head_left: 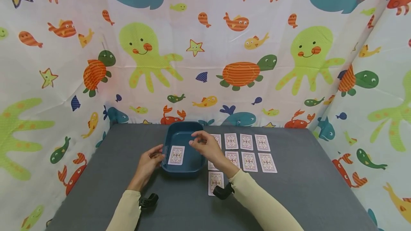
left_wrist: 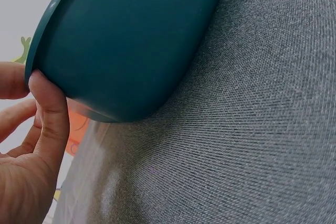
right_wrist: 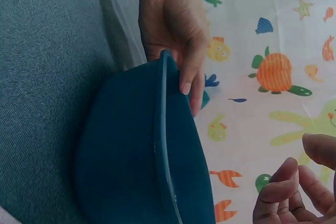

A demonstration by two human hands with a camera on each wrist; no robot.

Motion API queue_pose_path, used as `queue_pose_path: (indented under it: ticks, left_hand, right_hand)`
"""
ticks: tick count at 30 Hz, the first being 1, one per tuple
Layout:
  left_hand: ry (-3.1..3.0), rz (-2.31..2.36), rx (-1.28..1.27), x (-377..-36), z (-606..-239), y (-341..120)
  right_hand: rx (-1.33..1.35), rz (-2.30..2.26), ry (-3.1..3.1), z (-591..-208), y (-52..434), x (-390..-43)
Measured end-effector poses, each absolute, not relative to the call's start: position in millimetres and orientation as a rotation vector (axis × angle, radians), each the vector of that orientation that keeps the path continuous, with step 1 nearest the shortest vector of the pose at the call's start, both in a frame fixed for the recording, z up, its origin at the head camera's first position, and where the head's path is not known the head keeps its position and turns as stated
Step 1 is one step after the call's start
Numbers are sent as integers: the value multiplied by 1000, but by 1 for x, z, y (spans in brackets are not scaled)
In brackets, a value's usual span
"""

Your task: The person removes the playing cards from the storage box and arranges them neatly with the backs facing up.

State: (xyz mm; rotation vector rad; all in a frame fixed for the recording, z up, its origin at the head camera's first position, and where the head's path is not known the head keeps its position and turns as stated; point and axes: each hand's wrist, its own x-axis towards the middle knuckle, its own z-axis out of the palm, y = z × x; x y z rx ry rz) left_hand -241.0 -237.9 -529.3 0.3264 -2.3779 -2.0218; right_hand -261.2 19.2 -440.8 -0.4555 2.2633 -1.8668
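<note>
A blue plastic tub (head_left: 184, 174) stands on the grey table, with a patterned playing card (head_left: 176, 155) face down on its floor. My left hand (head_left: 148, 163) pinches the tub's left rim; in the left wrist view the thumb (left_wrist: 51, 103) lies against the outer wall (left_wrist: 121, 40). Over the right part of the tub hovers my right hand (head_left: 207, 148), fingers loosely bent and nothing between them. The right wrist view has its fingers (right_wrist: 278, 190) apart from the tub's rim (right_wrist: 161, 124).
To the right of the tub, several face-down cards (head_left: 249, 161) lie in rows, some partly hidden behind my right hand and forearm. One card (head_left: 216, 183) lies nearer me, by the right wrist. A sea-animal curtain (head_left: 205, 81) hangs at the table's back and sides.
</note>
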Motion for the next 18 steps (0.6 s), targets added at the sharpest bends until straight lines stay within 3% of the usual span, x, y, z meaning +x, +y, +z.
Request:
queue_pose_path:
  ticks: [18]
  left_hand:
    - [-2382, -2015, 325, -238, -528, -237]
  right_hand:
    - [-429, -1753, 2411, -469, -17, -284]
